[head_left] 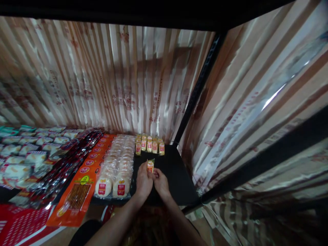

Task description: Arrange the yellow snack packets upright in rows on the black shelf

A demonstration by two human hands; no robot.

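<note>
Both my hands meet over a black shelf and pinch one small yellow snack packet, held upright. My left hand grips its left side, my right hand its right side. Behind it, several matching yellow packets stand in a row at the back of the shelf. To the left lie two columns of round white cakes in clear wrappers.
Orange packets and dark red-black packets lie further left, then white and teal packets. Striped shiny wrapping forms the back wall and the right side. A black post stands at the shelf's right rear corner.
</note>
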